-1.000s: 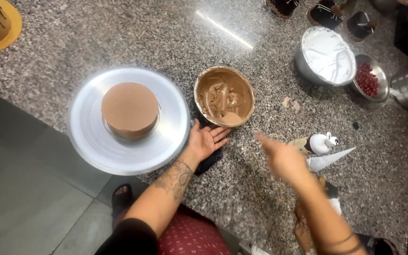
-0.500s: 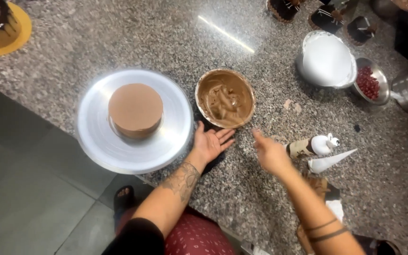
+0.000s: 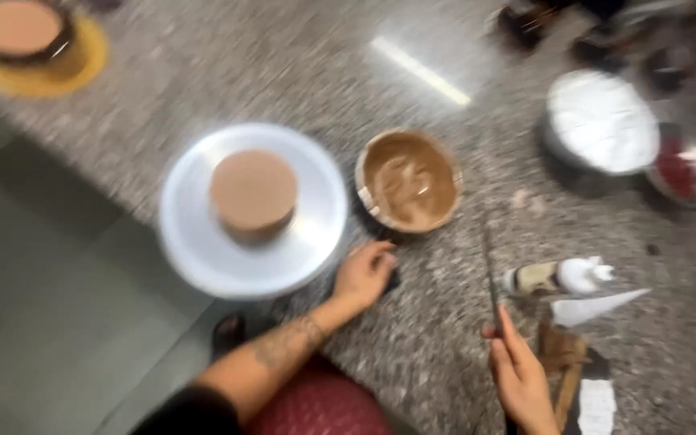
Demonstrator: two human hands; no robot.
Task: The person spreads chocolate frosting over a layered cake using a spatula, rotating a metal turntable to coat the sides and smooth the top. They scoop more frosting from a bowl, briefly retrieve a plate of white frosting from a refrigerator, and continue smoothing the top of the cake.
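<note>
1. Thin dark spatula blade (image 3: pixel 489 274): one, gripped by the right hand (image 3: pixel 519 377) at about 5 o'clock on the speckled grey stone counter (image 3: pixel 227 72); fingers closed round its lower end, blade pointing up toward 12 o'clock.
2. Left hand (image 3: pixel 364 275): one, resting on the counter edge near centre, fingers loosely curled on a small dark object (image 3: pixel 392 279), which is too blurred to identify; whether it is gripped cannot be told.
3. Round brown bowl of chocolate cream (image 3: pixel 409 180): one, just above the left hand, at centre.
4. Round silver metal turntable plate (image 3: pixel 253 209): one, at 9 o'clock of the bowl, carrying one small round brown cake (image 3: pixel 253 193) in its middle.
5. Second brown cake on a yellow board (image 3: pixel 22 36): one, at 10 o'clock, far corner.
6. Metal bowl of white cream (image 3: pixel 600 121): one, at 2 o'clock; beside it one smaller bowl with red contents (image 3: pixel 678 173).
7. Packages: one small bottle with a white cap (image 3: pixel 561 276) lying on its side at 3 o'clock of the blade; one white cone-shaped piping bag (image 3: pixel 598 306) just below it; one white paper label (image 3: pixel 598 407) at 5 o'clock, print unreadable.
</note>
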